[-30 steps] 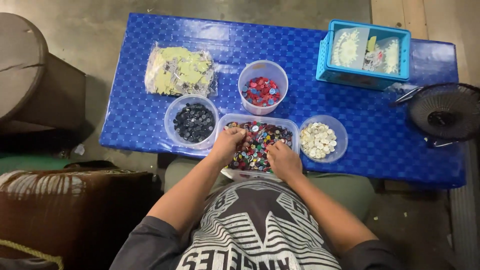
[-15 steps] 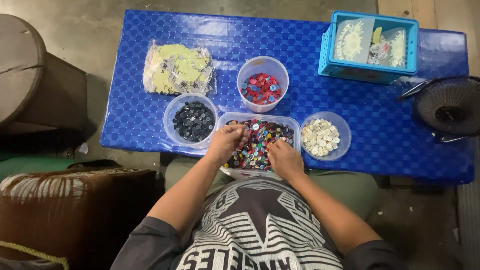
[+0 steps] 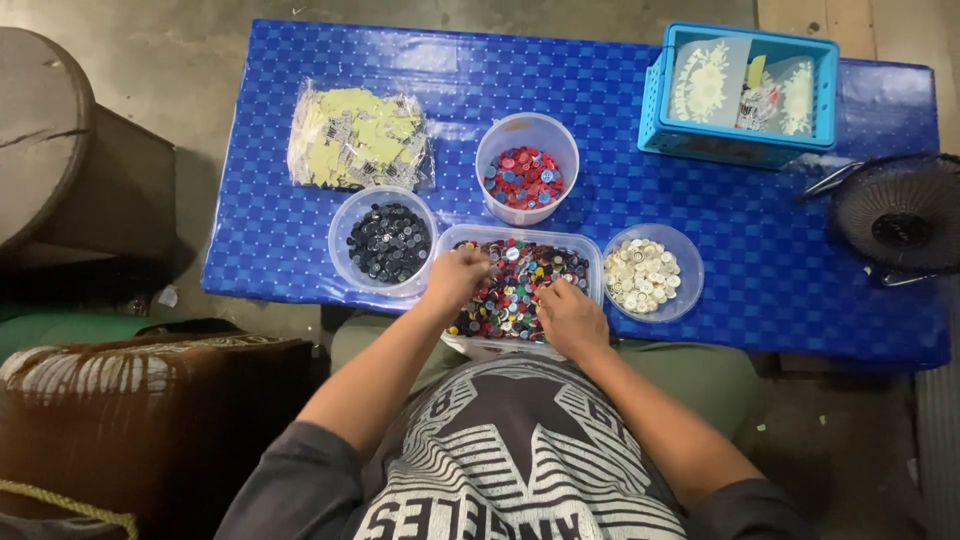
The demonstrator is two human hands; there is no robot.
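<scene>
Mixed-button tub (image 3: 520, 285) nearest the sitter on counter (image 3: 760, 270), sorted bowls ringing it within reach; both hands (image 3: 458, 277) (image 3: 570, 315) curled, pinching buttons.

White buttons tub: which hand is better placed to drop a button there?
Probably the right hand: it rests in the mixed-button tray beside the white buttons tub; the left hand is nearer the black one.

The light was soft and even, and it seemed to come from above, so the shiny blue checked plastic table cover (image 3: 700, 250) showed pale glare patches near its far edge. The grey concrete floor (image 3: 180, 60) and the brown seat at the left (image 3: 140, 430) lay dimmer, with dark shadow under the table. The picture was fairly sharp in the middle, softer and a bit bent at the edges.
</scene>
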